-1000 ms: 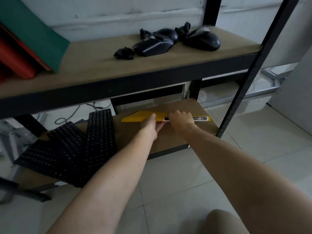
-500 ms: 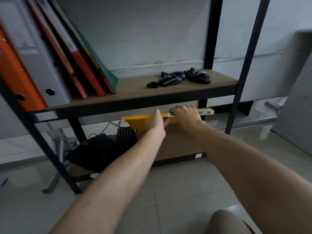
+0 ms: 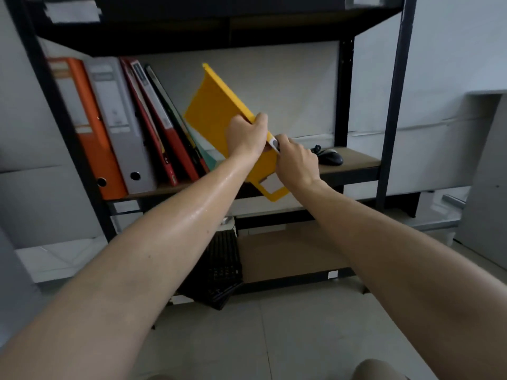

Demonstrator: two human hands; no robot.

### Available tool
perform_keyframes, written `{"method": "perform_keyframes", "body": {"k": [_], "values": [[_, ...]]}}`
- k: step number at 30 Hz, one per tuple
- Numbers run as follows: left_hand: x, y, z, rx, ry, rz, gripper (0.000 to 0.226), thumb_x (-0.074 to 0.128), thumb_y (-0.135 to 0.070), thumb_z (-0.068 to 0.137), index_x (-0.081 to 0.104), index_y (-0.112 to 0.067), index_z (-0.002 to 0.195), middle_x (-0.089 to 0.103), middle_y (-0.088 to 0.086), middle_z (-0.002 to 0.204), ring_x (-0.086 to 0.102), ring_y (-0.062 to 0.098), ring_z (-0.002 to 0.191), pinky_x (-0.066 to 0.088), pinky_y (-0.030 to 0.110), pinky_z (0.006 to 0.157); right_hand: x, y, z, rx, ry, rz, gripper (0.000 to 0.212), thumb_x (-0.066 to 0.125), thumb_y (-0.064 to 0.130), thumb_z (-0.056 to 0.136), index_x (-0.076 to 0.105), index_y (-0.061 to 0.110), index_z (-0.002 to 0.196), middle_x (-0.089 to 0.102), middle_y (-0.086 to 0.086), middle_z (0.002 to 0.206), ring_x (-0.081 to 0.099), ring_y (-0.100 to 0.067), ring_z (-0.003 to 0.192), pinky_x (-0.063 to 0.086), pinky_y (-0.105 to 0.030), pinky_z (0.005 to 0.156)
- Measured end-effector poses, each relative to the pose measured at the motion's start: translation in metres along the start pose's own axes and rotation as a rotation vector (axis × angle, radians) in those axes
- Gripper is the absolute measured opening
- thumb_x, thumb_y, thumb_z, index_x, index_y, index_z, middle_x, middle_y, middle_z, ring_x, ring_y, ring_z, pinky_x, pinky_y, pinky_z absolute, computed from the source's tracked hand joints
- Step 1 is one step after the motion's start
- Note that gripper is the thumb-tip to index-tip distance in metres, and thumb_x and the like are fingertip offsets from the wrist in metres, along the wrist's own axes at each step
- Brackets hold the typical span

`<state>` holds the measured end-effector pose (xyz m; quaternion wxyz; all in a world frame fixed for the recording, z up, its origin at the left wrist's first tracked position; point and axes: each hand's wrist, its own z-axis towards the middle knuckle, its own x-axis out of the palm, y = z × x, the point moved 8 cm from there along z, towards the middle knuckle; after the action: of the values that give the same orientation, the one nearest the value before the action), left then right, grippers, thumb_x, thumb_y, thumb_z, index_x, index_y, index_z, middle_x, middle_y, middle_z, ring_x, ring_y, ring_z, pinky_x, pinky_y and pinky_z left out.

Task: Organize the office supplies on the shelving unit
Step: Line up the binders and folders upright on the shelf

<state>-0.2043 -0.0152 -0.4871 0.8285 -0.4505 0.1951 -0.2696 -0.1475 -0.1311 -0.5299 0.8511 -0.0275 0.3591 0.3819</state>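
A yellow folder [image 3: 216, 111] is tilted up in front of the middle shelf [image 3: 354, 163], its top corner leaning left toward the row of binders. My left hand [image 3: 247, 135] grips its spine near the middle. My right hand [image 3: 295, 160] holds the lower end of the spine by its white label. An orange binder [image 3: 85, 124], a grey binder [image 3: 118, 119], red binders [image 3: 162, 127] and a green folder [image 3: 203, 154] lean together at the shelf's left.
A black computer mouse [image 3: 330, 158] lies on the middle shelf right of my hands. Black keyboards [image 3: 219, 270] sit on the bottom shelf [image 3: 288, 256]. Black uprights [image 3: 395, 105] frame the unit; tiled floor lies below.
Both hands lifted the yellow folder from the bottom shelf up to the middle shelf and turned it from flat to nearly upright. My view rose with it.
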Motion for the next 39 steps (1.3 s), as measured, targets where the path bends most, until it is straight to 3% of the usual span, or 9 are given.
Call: {"method": "perform_keyframes", "body": {"k": [4,12,14,16,20,23,28,34,39], "values": [[-0.015,-0.046,0.017,0.188,-0.010,0.109,0.037,0.058,-0.029,0.086,0.036,-0.019,0.059,0.039,-0.002,0.056,0.041,0.018,0.052,0.035,0.031,0.050,-0.025,0.025,0.019,0.044,-0.051,0.117,0.010,0.042,0.014,0.101,0.051,0.015,0.105,0.064,-0.004,0.093,0.058,-0.028,0.075,0.043,-0.038,0.063],[-0.047,-0.062,0.054,0.293,-0.068,0.297,0.030,0.055,-0.035,0.088,0.046,-0.014,0.069,0.049,0.003,0.064,0.051,0.014,0.047,0.040,0.023,0.040,-0.013,0.067,0.049,0.031,-0.050,0.275,0.006,0.045,0.015,0.102,0.051,0.014,0.102,0.053,0.002,0.081,0.050,-0.018,0.063,0.034,-0.028,0.053],[-0.052,-0.050,0.064,0.290,-0.067,0.331,0.029,0.054,-0.033,0.088,0.043,-0.013,0.068,0.049,0.006,0.067,0.052,0.020,0.050,0.043,0.029,0.041,0.008,0.073,0.055,0.030,0.010,0.341,0.004,0.048,0.014,0.101,0.048,0.016,0.097,0.055,0.002,0.080,0.055,-0.018,0.065,0.038,-0.027,0.050],[-0.055,-0.035,0.073,0.285,-0.068,0.385,0.032,0.053,-0.029,0.089,0.038,-0.015,0.065,0.044,0.005,0.063,0.048,0.021,0.050,0.038,0.032,0.042,0.040,0.079,0.059,0.026,0.118,0.429,0.004,0.051,0.018,0.098,0.050,0.018,0.102,0.060,-0.001,0.089,0.061,-0.022,0.077,0.052,-0.036,0.062],[-0.067,0.002,0.092,0.199,-0.094,0.494,0.031,0.050,-0.026,0.094,0.039,-0.014,0.068,0.044,0.003,0.066,0.040,0.014,0.050,0.024,0.027,0.042,0.094,0.084,0.045,0.009,0.401,0.420,0.055,0.056,0.033,0.087,0.038,0.024,0.139,0.053,-0.006,0.125,0.056,-0.030,0.109,0.051,-0.053,0.091],[-0.073,0.020,0.106,0.155,-0.112,0.520,0.026,0.048,-0.027,0.095,0.050,-0.006,0.080,0.047,0.006,0.076,0.041,0.013,0.059,0.026,0.029,0.045,0.125,0.077,0.039,-0.006,0.497,0.396,0.072,0.058,0.037,0.086,0.029,0.022,0.150,0.049,-0.010,0.130,0.051,-0.031,0.117,0.047,-0.050,0.098],[-0.070,0.037,0.130,0.148,-0.121,0.532,0.025,0.048,-0.028,0.097,0.050,-0.008,0.082,0.045,0.001,0.074,0.046,0.014,0.060,0.032,0.031,0.047,0.163,0.072,0.052,-0.019,0.496,0.451,0.061,0.058,0.021,0.093,0.033,0.016,0.149,0.053,-0.014,0.128,0.052,-0.034,0.119,0.048,-0.046,0.099],[-0.064,0.058,0.161,0.159,-0.138,0.581,0.033,0.051,-0.040,0.101,0.052,-0.009,0.111,0.052,0.005,0.098,0.046,0.019,0.086,0.040,0.035,0.070,0.198,0.072,0.081,0.003,0.477,0.480,0.065,0.061,0.019,0.097,0.029,0.018,0.154,0.056,-0.014,0.133,0.052,-0.033,0.123,0.044,-0.041,0.101],[-0.060,0.073,0.177,0.174,-0.162,0.754,0.051,0.056,-0.039,0.099,0.042,-0.008,0.136,0.062,0.015,0.120,0.062,0.033,0.106,0.054,0.046,0.086,0.223,0.070,0.097,0.016,0.480,0.489,0.065,0.060,0.020,0.097,0.031,0.021,0.154,0.056,-0.014,0.135,0.051,-0.034,0.122,0.043,-0.039,0.101]]}}
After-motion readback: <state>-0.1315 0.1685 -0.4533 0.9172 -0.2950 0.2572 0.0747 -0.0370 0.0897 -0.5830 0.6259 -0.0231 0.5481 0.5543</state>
